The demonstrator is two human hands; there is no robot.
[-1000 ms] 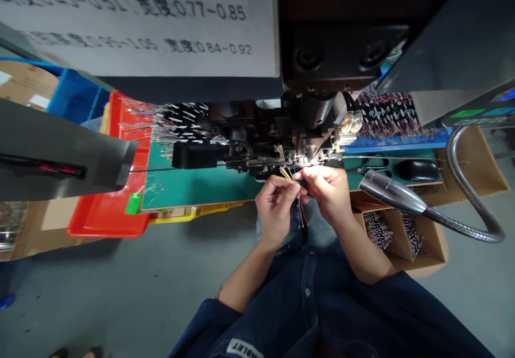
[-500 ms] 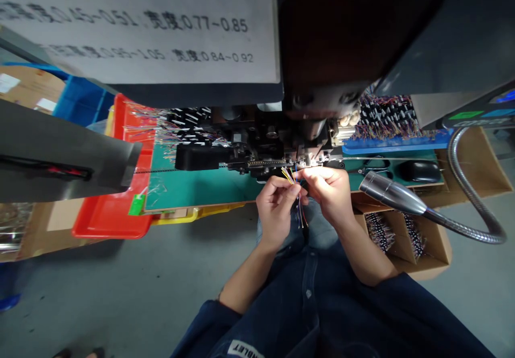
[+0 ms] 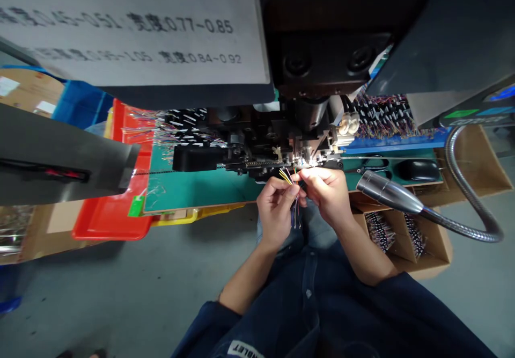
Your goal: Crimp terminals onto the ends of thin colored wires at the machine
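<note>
A bundle of thin coloured wires (image 3: 285, 176) is pinched between the thumb and fingers of my left hand (image 3: 277, 207). Yellow and white ends fan out above the fingers, and other ends hang below them. Close beside it, my right hand (image 3: 328, 189) has its fingertips pressed together on a wire at the front of the black crimping machine (image 3: 273, 132). The lit working point (image 3: 308, 161) is just above the right fingertips. Exactly where the wire end sits is too small to tell.
A metal gooseneck lamp (image 3: 388, 192) reaches in from the right. Pliers and a black mouse (image 3: 419, 170) lie on the green mat (image 3: 197, 189). At the left is a red tray (image 3: 110, 216). A divided cardboard box (image 3: 432, 264) holds wire bundles below right.
The machine's upper press part looks higher, showing two bolts. A different wire now shows at the right fingertips, and the hanging ends have shifted slightly left. The view has moved a little.
</note>
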